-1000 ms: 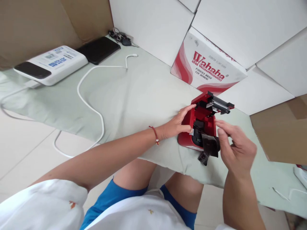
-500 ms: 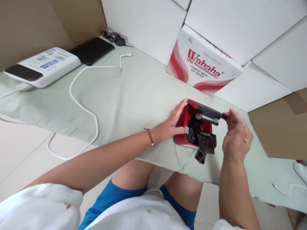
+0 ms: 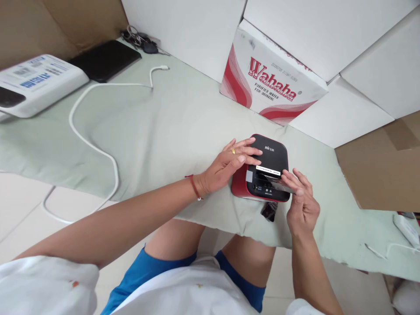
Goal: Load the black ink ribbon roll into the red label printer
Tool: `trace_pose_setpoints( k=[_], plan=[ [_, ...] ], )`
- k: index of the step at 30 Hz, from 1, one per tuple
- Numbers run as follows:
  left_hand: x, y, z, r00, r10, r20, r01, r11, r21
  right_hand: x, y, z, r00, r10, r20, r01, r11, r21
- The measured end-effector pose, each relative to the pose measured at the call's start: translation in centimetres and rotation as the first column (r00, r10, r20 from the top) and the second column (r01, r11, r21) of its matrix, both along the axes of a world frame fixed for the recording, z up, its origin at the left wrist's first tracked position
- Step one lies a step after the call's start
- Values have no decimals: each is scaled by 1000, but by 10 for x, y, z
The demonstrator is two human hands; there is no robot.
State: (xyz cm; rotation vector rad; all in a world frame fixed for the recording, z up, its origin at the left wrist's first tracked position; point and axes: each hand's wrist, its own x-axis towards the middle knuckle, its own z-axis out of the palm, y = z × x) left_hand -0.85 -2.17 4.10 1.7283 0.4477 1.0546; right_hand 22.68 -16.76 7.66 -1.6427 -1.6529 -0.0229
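Wahaha carton [image 3: 271,81] is standing behind, white boxes [image 3: 183,35] are backing it, and keys [image 3: 141,40], a black slab [image 3: 106,59], a white labelled unit [image 3: 42,83] and a white cable [image 3: 71,119] are lying well left on the cloth-covered bench [image 3: 183,127]. Red-and-black device [image 3: 240,186] is sitting near the bench's front edge, dark scrap [image 3: 269,211] poking out in front, black lid [image 3: 271,155] lying down, white label [image 3: 268,170] showing. Left hand [image 3: 226,164] is spreading open over the lid's left side; right hand [image 3: 301,203] is pinching a dark strip [image 3: 278,185].
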Motion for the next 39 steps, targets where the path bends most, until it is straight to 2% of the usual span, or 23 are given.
trace_pose_setpoints(
  k=[5,9,15,18,21,24,27,30,32,35,39],
  plan=[
    [-3,6,-5,998,-58,-12,58,998,37,-3,0,-3,1000,2,9,-2,1000,-9],
    [-3,10,-6,994,-111,23,109,991,74,-17,-4,-4,998,46,52,-49,998,45],
    [-1,9,-6,996,-83,27,79,987,138,-47,-4,8,953,152,263,-171,984,51],
    [0,8,-9,998,-55,28,51,990,134,-54,-5,12,926,207,317,-234,971,49],
    [3,8,-12,998,-56,39,55,998,26,-56,-10,11,920,225,320,-256,965,59],
    [6,7,-13,989,-121,81,132,978,-159,-57,-18,5,932,195,305,-232,968,92],
    [11,4,-11,970,-169,178,223,906,-359,-56,-24,-1,953,160,259,-198,972,127],
    [15,0,-11,941,-192,279,310,820,-482,-53,-29,-6,971,123,206,-157,975,156],
    [15,-1,-11,935,-198,294,328,799,-504,-51,-32,-7,975,107,195,-141,976,167],
    [15,-1,-12,937,-211,277,324,819,-473,-48,-33,-6,970,105,220,-144,975,169],
    [14,0,-12,938,-217,272,323,831,-452,-40,-23,12,967,106,232,-145,977,155]
  ],
)
